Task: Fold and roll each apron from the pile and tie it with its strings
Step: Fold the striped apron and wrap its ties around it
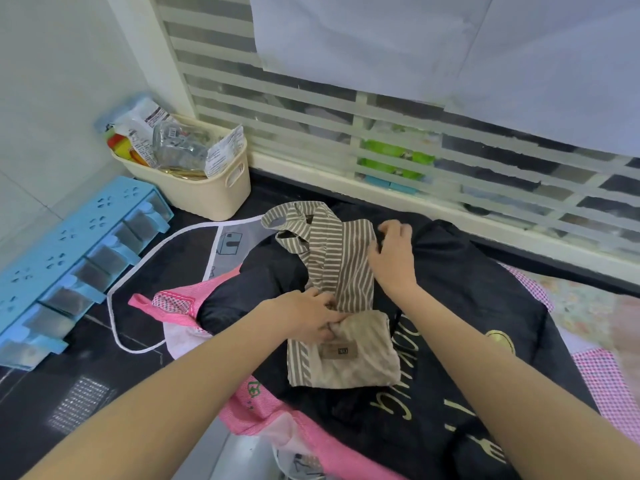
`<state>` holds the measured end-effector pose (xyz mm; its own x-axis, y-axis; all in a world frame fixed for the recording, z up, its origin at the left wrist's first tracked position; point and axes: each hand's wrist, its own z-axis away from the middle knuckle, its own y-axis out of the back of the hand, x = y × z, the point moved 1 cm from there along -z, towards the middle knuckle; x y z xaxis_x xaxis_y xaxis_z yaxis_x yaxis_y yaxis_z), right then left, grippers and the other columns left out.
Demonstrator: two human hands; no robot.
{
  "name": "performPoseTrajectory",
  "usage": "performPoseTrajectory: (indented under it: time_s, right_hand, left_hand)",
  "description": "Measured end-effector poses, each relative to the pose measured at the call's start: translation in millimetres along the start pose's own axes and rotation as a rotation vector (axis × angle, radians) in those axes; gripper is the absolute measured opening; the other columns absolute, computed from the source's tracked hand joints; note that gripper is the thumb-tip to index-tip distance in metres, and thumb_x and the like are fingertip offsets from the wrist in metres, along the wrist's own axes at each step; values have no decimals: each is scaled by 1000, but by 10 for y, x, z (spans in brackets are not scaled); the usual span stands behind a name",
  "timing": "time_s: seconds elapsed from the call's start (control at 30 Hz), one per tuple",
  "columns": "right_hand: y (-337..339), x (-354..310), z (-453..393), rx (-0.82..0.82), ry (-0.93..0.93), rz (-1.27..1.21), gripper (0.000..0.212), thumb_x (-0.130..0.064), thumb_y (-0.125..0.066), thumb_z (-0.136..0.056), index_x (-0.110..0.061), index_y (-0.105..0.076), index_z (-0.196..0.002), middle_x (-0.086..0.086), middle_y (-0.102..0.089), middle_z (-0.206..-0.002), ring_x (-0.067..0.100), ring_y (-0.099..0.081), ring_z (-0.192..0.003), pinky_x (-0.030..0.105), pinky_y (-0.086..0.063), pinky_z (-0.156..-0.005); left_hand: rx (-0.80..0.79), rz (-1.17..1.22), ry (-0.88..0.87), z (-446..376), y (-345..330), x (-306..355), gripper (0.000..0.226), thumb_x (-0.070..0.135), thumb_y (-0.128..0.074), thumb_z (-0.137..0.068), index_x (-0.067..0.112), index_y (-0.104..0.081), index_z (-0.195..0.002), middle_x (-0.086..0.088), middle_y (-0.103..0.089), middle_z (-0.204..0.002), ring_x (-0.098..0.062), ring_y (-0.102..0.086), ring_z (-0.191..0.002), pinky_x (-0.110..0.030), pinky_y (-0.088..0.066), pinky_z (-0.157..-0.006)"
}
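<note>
Striped apron [341, 271] folded narrow, atop black apron [467, 306] on the pile.
Left hand [311, 315] grips its lower fold; right hand [393, 256] lies on its upper edge, fingers loosely bent.

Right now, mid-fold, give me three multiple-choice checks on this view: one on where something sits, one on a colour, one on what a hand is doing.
1. Where is the cream basket?
A. Far left corner, beside the blue rack
B. On the black apron
C. At the near right edge

2. What colour are the stripes of the striped apron?
A. Red and white
B. Grey-brown and white
C. Blue and yellow

3. What is the left hand doing?
A. Hanging idle
B. Lying flat on the counter
C. Gripping the striped apron's fabric

Answers: 1 A, the basket stands by the wall next to the rack. 2 B, the stripes show it. 3 C, its fingers curl into the cloth, which lies on the black apron.
</note>
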<state>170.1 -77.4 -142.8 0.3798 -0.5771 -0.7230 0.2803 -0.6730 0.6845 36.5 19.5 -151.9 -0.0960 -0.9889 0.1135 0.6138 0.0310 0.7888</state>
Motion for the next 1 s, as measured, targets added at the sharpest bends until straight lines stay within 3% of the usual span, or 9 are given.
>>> performPoseTrajectory:
  time_s: [0.17,0.27,0.4,0.57,0.67,0.73,0.8,0.9,1.0]
  right_hand:
    - [149,-46,476,-401,639,370,7,-13,-51,-89,-11,-55,-84,1,-51,-85,12,-40,-79,26,-41,-69]
    - [105,0,726,-446,852,560,9,-23,-57,-79,-16,-60,-74,-3,-57,-71,16,-53,-62,22,-39,-52]
    - [127,28,751,-424,821,698,28,-21,-86,-56,-17,-65,-72,-5,-60,-69,13,-56,-56,19,-40,-44]
    - [110,-83,731,-599,656,808,21,-13,-44,-96,-8,-52,-114,7,-52,-117,25,-50,-106,34,-43,-73]
    - [175,-189,788,-630,661,829,24,-13,-39,-97,-7,-51,-117,6,-50,-122,24,-48,-111,32,-40,-77]
    - [215,-200,855,-652,674,851,30,-23,-40,-98,-6,-50,-120,9,-49,-124,25,-47,-113,33,-40,-86]
    - [265,-144,943,-704,655,897,51,-40,-45,-94,-4,-44,-130,11,-45,-130,27,-43,-120,34,-36,-98]
    - [287,17,1076,-777,656,1032,93,-50,-62,-80,0,-20,-146,18,-25,-149,33,-23,-137,39,-19,-115]
    - [251,118,1055,-758,619,976,98,-34,-72,-73,-4,-15,-147,15,-21,-150,31,-19,-140,37,-18,-116]
  left_hand:
    - [24,0,-27,-79,-24,-79,52,43,-36,-99,31,-24,-148,-6,-23,-145,-28,-25,-131,-41,-37,-102]
    - [34,94,-42,-101,-91,-120,48,40,-38,-99,27,-32,-144,-4,-22,-147,-28,-22,-130,-39,-30,-108]
    - [211,241,-50,-33,-221,-190,46,34,-37,-100,27,-34,-145,-5,-36,-142,-27,-35,-126,-33,-28,-107]
    - [629,-115,-112,237,-464,-7,48,42,-39,-82,21,-44,-125,-9,-61,-119,-25,-54,-104,-35,-54,-79]
    - [471,-236,-126,319,-554,118,86,60,-45,-79,5,-26,-143,-22,-39,-144,-36,-36,-131,-45,-38,-106]
    - [283,-273,-42,329,-581,158,104,50,-58,-80,3,4,-149,-23,-2,-156,-38,-6,-143,-47,-8,-116]
    - [237,-220,-4,291,-564,179,109,39,-63,-79,6,14,-147,-21,10,-156,-36,4,-144,-45,0,-116]
    - [286,42,-86,258,-405,129,102,32,-63,-76,14,3,-151,-13,-8,-157,-26,-13,-144,-33,-12,-117]
    - [303,513,-105,346,-203,-10,79,23,-63,-75,32,-29,-146,8,-46,-139,-7,-46,-122,-18,-36,-101]
